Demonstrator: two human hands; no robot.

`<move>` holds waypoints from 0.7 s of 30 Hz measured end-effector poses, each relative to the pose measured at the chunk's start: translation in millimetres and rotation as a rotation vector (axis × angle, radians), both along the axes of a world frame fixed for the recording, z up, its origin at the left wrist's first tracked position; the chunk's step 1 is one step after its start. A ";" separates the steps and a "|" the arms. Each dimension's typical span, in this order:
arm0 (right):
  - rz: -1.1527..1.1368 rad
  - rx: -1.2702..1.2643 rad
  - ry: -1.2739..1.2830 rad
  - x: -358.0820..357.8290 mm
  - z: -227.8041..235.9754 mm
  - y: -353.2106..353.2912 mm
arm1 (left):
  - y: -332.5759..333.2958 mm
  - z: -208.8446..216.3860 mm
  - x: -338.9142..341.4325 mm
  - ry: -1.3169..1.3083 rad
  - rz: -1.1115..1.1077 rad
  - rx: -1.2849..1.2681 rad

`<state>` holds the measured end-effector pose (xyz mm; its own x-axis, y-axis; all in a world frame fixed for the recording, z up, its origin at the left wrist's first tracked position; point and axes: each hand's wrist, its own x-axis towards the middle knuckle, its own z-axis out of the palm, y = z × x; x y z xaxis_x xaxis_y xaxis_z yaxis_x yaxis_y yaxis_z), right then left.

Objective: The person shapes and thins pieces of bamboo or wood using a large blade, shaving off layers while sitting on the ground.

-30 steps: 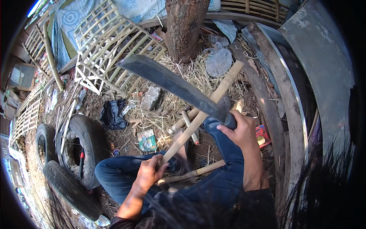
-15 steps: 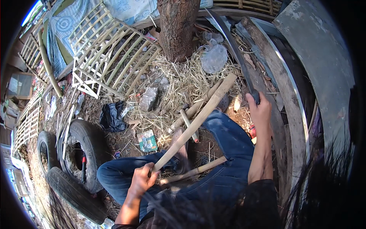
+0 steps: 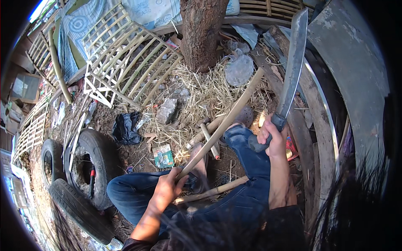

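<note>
My left hand [image 3: 168, 188] is closed round the near end of a long bamboo strip [image 3: 224, 125], which slants up and away to the right over my shins. In my right hand [image 3: 274, 140], above my right knee, is a machete [image 3: 294, 62] with a dark handle. Its broad grey blade points up and away, flat side in view, apart from the strip. Below the strip, bamboo pieces [image 3: 209, 140] lie on the ground between my feet. Another bamboo pole [image 3: 215, 191] lies across, close to my legs.
A tree trunk [image 3: 201, 37] stands ahead among straw shavings [image 3: 197, 92]. Old tyres [image 3: 98, 154] lie at the left, near a bamboo lattice [image 3: 134, 62]. Long planks [image 3: 322, 104] and a grey board [image 3: 351, 75] line the right. A stone [image 3: 166, 111] and black plastic [image 3: 125, 127] lie ahead.
My right hand has come slightly left and lower, turning the machete so its flat side shows. The bamboo strip has been turned, showing a narrower face, and my left hand has shifted slightly right.
</note>
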<state>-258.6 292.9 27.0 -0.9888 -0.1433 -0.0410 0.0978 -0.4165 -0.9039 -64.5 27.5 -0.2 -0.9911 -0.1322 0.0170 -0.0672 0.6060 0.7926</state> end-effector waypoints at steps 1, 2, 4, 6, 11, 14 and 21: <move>0.058 -0.007 0.000 3.5 4.4 -1.9 | 0.2 0.3 -0.5 0.005 0.007 0.010; 0.116 -0.013 0.001 6.4 6.7 -3.0 | 0.2 0.1 -1.1 0.011 0.013 0.020; 0.272 -0.050 -0.034 11.5 1.9 -6.8 | -1.6 -0.8 -0.1 0.013 0.018 0.017; 0.411 -0.070 -0.083 18.5 5.9 -12.5 | -4.7 1.9 -1.4 0.013 0.000 -0.001; 0.531 -0.113 -0.230 25.7 16.0 -16.2 | -20.3 5.4 -1.9 0.014 0.031 -0.036; 0.557 -0.187 -0.316 21.9 16.3 -12.1 | -34.6 2.2 1.1 0.062 0.007 -0.112; 0.731 -0.258 -0.504 30.3 3.4 -26.9 | -44.9 15.9 -11.3 0.183 -0.017 -0.256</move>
